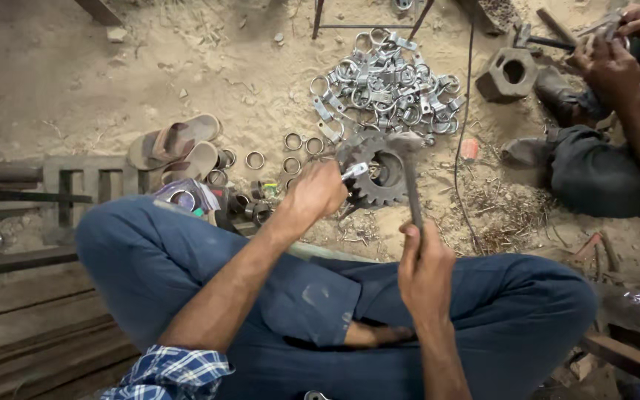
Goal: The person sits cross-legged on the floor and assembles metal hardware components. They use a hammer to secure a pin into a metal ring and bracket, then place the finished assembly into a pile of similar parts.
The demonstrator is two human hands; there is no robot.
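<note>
I sit cross-legged on sandy ground. My left hand (318, 191) grips a small shiny metal clamp piece (355, 171) and holds it against a large dark gear wheel (381, 172) lying flat on the sand. My right hand (425, 265) is closed around the handle of a hammer (409, 164), whose head hovers over the gear's top edge, just right of the clamp piece. A pile of several shiny metal clamps (388, 85) lies just beyond the gear.
Loose metal rings (293, 141) and a pair of sandals (175, 144) lie to the left. Another person (616, 111) sits at the right, hands on a tool near a hexagonal block (509, 74). Metal bars and planks (16, 259) lie at my left.
</note>
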